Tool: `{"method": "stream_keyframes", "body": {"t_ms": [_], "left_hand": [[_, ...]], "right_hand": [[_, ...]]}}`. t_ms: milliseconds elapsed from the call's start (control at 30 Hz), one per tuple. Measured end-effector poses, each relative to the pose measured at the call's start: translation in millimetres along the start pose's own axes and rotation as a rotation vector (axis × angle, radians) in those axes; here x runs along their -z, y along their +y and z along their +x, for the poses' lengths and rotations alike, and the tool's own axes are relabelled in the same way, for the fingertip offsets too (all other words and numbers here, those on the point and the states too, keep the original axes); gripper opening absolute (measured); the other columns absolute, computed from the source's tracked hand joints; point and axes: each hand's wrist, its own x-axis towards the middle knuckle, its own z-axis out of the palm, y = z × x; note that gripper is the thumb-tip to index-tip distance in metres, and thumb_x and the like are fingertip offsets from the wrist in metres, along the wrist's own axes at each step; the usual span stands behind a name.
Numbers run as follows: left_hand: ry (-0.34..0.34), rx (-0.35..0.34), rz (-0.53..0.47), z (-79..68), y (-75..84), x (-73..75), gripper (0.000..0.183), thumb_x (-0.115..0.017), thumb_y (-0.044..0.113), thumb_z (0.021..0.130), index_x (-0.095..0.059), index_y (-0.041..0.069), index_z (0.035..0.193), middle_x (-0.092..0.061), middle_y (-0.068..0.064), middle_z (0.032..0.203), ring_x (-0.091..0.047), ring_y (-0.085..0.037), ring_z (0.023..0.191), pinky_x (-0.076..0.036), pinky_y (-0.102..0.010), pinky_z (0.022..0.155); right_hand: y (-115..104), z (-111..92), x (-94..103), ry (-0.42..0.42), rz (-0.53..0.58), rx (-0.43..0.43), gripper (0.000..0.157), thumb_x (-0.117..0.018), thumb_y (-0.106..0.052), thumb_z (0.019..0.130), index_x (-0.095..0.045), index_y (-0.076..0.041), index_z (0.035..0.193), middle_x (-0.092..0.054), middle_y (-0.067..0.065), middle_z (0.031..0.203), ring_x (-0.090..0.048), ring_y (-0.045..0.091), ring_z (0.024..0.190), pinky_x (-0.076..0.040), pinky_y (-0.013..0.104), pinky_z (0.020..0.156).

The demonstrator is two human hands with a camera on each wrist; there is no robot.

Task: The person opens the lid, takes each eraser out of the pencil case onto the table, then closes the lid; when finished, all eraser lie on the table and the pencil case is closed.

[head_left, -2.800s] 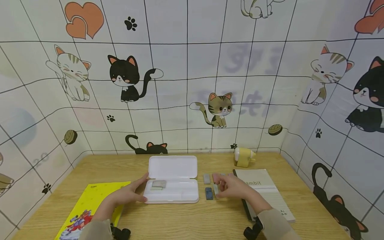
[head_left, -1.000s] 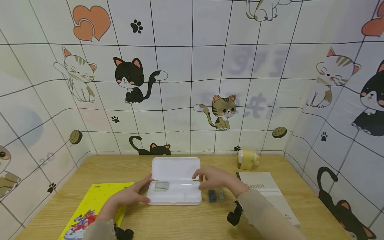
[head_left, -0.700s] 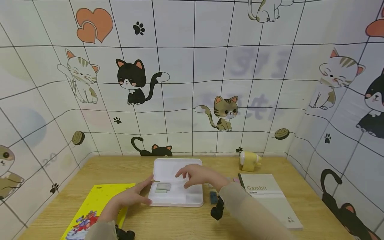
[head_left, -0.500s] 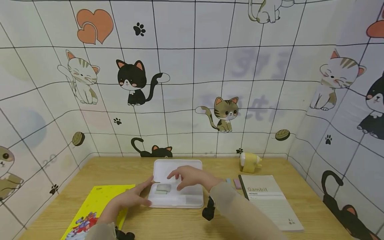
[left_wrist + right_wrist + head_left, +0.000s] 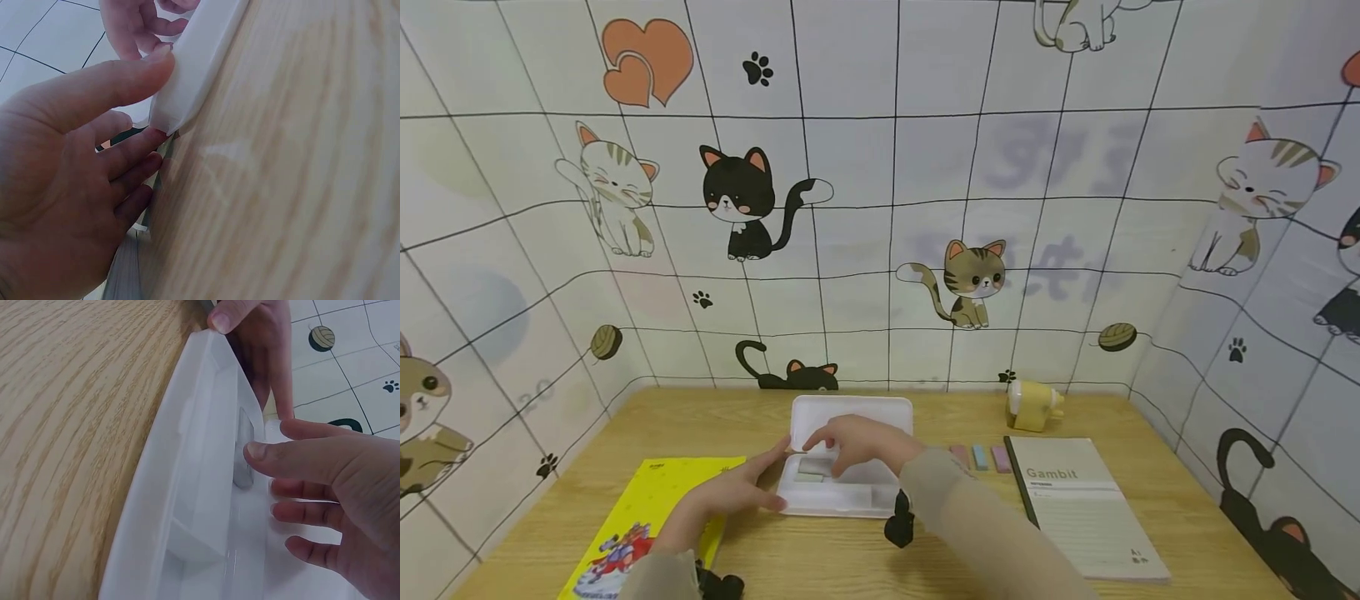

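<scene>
A white plastic pencil case (image 5: 827, 498) lies with its lid raised on the wooden table. My left hand (image 5: 733, 490) holds its left end, thumb at the front corner and index finger towards the hinge; the left wrist view shows the thumb (image 5: 125, 87) against the wall. Over the case reaches my right hand (image 5: 861, 443), thumb and index finger apart. In the right wrist view its thumb tip (image 5: 259, 452) overlaps a grey eraser (image 5: 245, 428) inside the case, and the other fingers stay spread. A pale green eraser (image 5: 809, 477) lies in front of the grey one.
Right of the case sit a pink eraser (image 5: 959, 453), a blue eraser (image 5: 980, 457) and a purple eraser (image 5: 1001, 459). Beyond them are a Gambit notebook (image 5: 1082, 517) and a yellow pencil sharpener (image 5: 1033, 406). A yellow book (image 5: 647, 508) lies left, partly under my left arm.
My right hand has moved left from the erasers beside the notebook to over the pencil case. The purple, blue and pink erasers have come into sight behind it. My left hand keeps its place.
</scene>
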Motion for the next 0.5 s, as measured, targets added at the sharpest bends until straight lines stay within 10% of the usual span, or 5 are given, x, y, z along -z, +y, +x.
{"method": "stream_keyframes", "body": {"t_ms": [500], "left_hand": [[0.013, 0.03, 0.0, 1.2, -0.7, 0.0, 0.101, -0.079, 0.025, 0.078, -0.017, 0.022, 0.157, -0.024, -0.016, 0.158, -0.011, -0.042, 0.144, -0.006, -0.068, 0.109]], "right_hand": [[-8.7, 16.6, -11.7, -0.044, -0.264, -0.022, 0.057, -0.08, -0.011, 0.076, -0.065, -0.038, 0.124, -0.048, -0.007, 0.091, -0.044, 0.009, 0.072, -0.04, 0.02, 0.063]]}}
